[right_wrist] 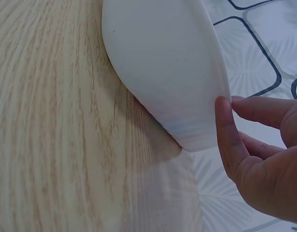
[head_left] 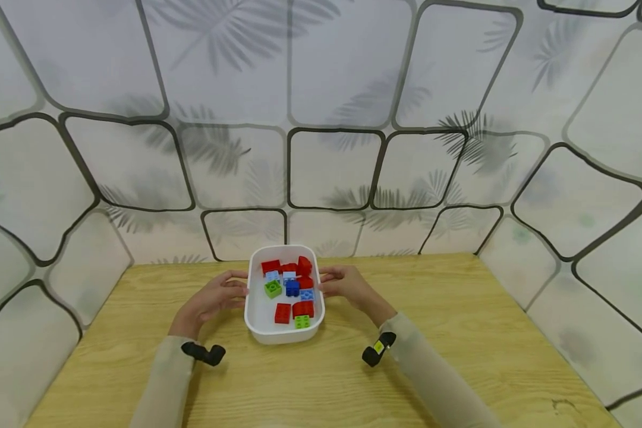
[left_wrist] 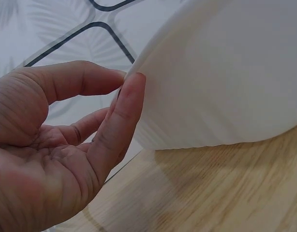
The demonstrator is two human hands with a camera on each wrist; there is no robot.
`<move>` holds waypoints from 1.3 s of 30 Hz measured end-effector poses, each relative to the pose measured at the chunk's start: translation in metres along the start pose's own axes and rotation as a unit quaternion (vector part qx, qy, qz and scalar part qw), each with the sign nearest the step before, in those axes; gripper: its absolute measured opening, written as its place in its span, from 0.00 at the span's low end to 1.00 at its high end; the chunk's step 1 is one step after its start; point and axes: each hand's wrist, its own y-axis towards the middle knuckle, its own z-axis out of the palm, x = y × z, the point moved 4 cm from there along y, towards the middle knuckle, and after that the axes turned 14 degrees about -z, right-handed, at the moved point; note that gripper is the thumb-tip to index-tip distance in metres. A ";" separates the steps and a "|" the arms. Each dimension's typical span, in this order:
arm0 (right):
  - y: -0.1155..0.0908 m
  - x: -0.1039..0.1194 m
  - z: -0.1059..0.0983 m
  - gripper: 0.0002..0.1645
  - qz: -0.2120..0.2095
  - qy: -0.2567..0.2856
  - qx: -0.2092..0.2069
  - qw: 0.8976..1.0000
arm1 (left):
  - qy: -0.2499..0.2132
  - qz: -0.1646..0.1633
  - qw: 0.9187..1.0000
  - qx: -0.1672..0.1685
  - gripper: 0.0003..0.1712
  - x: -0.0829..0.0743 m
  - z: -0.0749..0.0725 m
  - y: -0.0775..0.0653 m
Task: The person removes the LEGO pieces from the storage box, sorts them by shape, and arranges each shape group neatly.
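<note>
A white plastic box (head_left: 259,318) with rounded corners stands on the wooden table. Inside lie several toy building blocks: red ones such as the flat block (head_left: 282,313), a dark blue block (head_left: 292,288), light blue ones (head_left: 307,295), and green blocks (head_left: 273,289). At the box's left side, my left hand (head_left: 217,299) pinches the rim, one fingertip (left_wrist: 134,84) lying against the outer wall. On the opposite side my right hand (head_left: 350,288) grips the rim likewise, a fingertip (right_wrist: 223,104) on the wall (right_wrist: 163,63).
The light wooden table (head_left: 299,386) spreads around the box, its back edge just behind it. A pale curtain (head_left: 331,172) with dark line patterns and leaf prints encloses the back and sides. Both wrists wear black straps with small cameras (head_left: 214,355).
</note>
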 end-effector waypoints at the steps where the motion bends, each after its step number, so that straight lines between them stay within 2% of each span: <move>1: -0.001 0.000 0.000 0.28 0.001 -0.002 -0.001 1.000 | -0.001 -0.001 1.000 -0.001 0.30 0.000 0.000 0.000; 10: -0.004 0.009 0.000 0.27 -0.001 -0.035 0.001 0.999 | 0.003 -0.008 1.000 -0.008 0.33 -0.002 0.002 0.001; 13: -0.002 0.016 -0.002 0.27 -0.033 -0.087 0.007 0.996 | 0.006 -0.008 1.000 -0.011 0.32 -0.002 0.002 0.002; 15: 0.000 0.023 -0.003 0.28 -0.065 -0.145 0.009 0.987 | 0.007 -0.008 1.000 -0.013 0.32 -0.002 0.002 0.003; 18: 0.004 0.037 0.001 0.28 -0.120 -0.243 0.031 0.962 | 0.007 -0.009 1.000 -0.016 0.32 -0.002 0.002 0.003; 20: 0.005 0.047 0.006 0.28 -0.146 -0.283 0.059 0.946 | 0.005 -0.010 1.000 -0.018 0.31 -0.001 0.002 0.003; 22: 0.006 0.055 0.014 0.29 -0.167 -0.303 0.093 0.934 | 0.002 -0.010 1.000 -0.018 0.31 -0.001 0.002 0.002; 25: 0.006 0.063 0.024 0.29 -0.178 -0.323 0.127 0.921 | -0.002 -0.007 1.000 -0.017 0.31 -0.001 0.002 0.002; 28: 0.005 0.064 0.035 0.30 -0.188 -0.363 0.153 0.900 | -0.003 -0.006 1.000 -0.014 0.32 -0.001 0.002 0.002; 33: 0.000 0.055 0.053 0.31 -0.219 -0.444 0.201 0.845 | -0.004 -0.011 1.000 -0.013 0.32 0.000 0.002 0.002; 36: -0.003 0.047 0.062 0.32 -0.241 -0.492 0.223 0.806 | -0.003 -0.010 1.000 -0.012 0.32 0.000 0.001 0.002; 39: -0.007 0.042 0.070 0.33 -0.254 -0.523 0.240 0.777 | -0.005 -0.009 1.000 -0.014 0.32 0.000 0.001 0.002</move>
